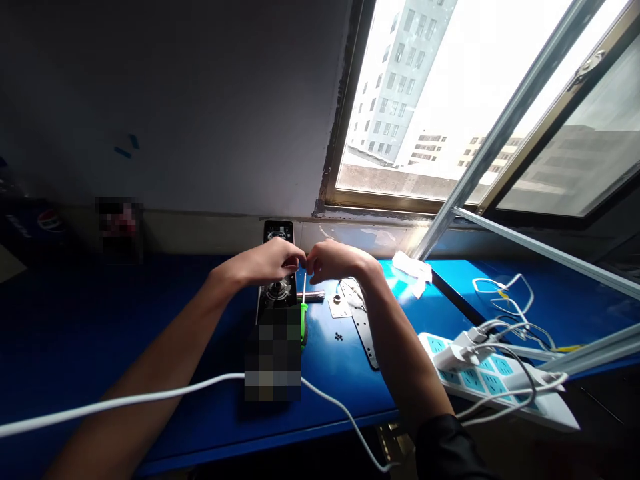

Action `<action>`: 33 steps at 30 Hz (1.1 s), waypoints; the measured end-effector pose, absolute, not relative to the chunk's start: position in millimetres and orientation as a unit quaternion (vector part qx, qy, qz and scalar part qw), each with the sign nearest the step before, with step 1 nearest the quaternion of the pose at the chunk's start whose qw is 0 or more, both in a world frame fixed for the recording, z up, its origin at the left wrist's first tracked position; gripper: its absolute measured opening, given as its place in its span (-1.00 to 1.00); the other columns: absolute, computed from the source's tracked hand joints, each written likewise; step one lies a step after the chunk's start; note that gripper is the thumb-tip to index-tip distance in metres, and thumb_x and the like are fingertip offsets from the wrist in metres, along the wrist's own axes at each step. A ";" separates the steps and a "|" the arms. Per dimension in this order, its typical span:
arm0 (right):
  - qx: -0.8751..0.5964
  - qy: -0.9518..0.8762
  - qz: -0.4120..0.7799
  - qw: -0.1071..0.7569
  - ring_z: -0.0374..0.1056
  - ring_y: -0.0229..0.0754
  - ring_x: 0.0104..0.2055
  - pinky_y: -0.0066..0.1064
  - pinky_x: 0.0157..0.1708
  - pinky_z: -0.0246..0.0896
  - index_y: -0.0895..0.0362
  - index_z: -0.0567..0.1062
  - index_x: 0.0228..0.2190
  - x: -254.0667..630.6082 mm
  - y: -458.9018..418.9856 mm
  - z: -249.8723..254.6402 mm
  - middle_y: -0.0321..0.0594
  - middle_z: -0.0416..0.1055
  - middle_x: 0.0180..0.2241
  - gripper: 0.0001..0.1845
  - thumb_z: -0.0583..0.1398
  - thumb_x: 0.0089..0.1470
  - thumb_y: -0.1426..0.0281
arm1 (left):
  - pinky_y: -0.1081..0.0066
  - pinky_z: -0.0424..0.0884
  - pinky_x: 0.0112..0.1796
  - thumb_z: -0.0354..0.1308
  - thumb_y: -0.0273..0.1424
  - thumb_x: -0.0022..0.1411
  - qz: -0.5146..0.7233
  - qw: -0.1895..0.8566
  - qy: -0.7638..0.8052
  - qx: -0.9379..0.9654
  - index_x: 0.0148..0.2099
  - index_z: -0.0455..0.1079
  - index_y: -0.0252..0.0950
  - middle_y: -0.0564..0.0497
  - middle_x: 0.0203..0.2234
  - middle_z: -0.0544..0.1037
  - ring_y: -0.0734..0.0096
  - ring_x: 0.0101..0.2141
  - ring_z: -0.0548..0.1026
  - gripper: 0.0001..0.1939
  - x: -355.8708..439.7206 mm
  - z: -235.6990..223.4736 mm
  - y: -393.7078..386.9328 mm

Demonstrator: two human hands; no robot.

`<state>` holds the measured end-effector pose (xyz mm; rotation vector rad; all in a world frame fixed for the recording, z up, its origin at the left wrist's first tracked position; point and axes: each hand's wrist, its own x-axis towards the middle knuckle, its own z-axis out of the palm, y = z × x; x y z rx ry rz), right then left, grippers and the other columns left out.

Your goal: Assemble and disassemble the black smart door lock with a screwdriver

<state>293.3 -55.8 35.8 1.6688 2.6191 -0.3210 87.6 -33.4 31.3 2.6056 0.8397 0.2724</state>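
A white cord [125,399] crosses in front of the left forearm [173,347]. The left hand [277,259], fingers bent, arches over a black device [278,291], a green-handled screwdriver [303,319] just beside. The right hand [329,259] curls likewise; I can't tell what either holds. Rightward: dark screws [339,337], a crowded power strip [473,381].

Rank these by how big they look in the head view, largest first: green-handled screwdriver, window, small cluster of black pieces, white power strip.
1. Window
2. White power strip
3. Green-handled screwdriver
4. Small cluster of black pieces
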 end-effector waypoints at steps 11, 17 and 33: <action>0.416 0.899 -0.123 -0.060 0.46 -0.30 -0.35 -0.50 -0.36 0.19 0.09 0.70 -0.15 244.6 -55.4 26.3 -0.28 0.64 -0.34 -0.74 0.42 0.08 0.36 | 0.48 0.29 -0.40 0.23 -0.35 0.13 -0.019 0.184 0.416 0.890 -0.14 0.67 -0.19 0.02 -0.38 0.67 0.35 -0.42 0.50 -0.72 51.5 39.2 -16.2; 0.414 0.903 -0.098 -0.068 0.39 -0.31 -0.38 -0.49 -0.37 0.13 0.11 0.73 -0.25 239.3 -52.8 16.7 -0.25 0.62 -0.37 -0.82 0.35 0.06 0.50 | 0.43 0.20 -0.46 0.19 -0.38 0.10 -0.016 0.188 0.409 0.893 -0.20 0.68 -0.21 0.02 -0.48 0.60 0.39 -0.52 0.38 -0.74 54.9 33.3 -14.3; 0.513 0.847 -0.129 -0.051 0.51 -0.29 -0.39 -0.50 -0.39 0.27 0.11 0.74 -0.32 309.7 -77.6 34.8 -0.28 0.67 -0.38 -0.84 0.38 -0.03 0.47 | 0.46 0.32 -0.38 0.09 -0.44 0.28 0.066 0.192 0.313 0.928 -0.01 0.64 -0.29 -0.08 -0.28 0.67 0.35 -0.39 0.54 -0.65 92.4 24.5 -36.1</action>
